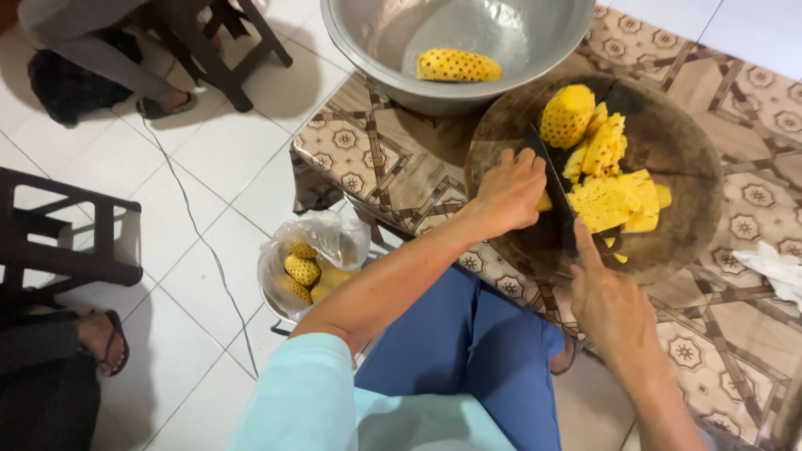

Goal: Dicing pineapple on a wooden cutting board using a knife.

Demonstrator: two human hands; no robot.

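Knife (553, 189), dark-bladed, lies across the near-left part of a round wooden cutting board (677, 159). Left hand (511, 192) curled over the blade's far end, fingers closed against it, pressing near a small yellow piece. Right hand (608, 302) at the near end, fist closed on the handle, index finger stretched along the spine. Pineapple pieces (614, 199), peeled and cut, heaped on the board just right of the blade; a larger peeled chunk (566, 115) sits behind them. Board rests on a table (376, 150) with a patterned covering. Far side: metal bowl (468, 42) holding one peeled pineapple section (459, 65). On the floor, left of the person's knees, a plastic-lined bucket (313, 259) with pineapple scraps. White cloth (777, 267) at right table edge.
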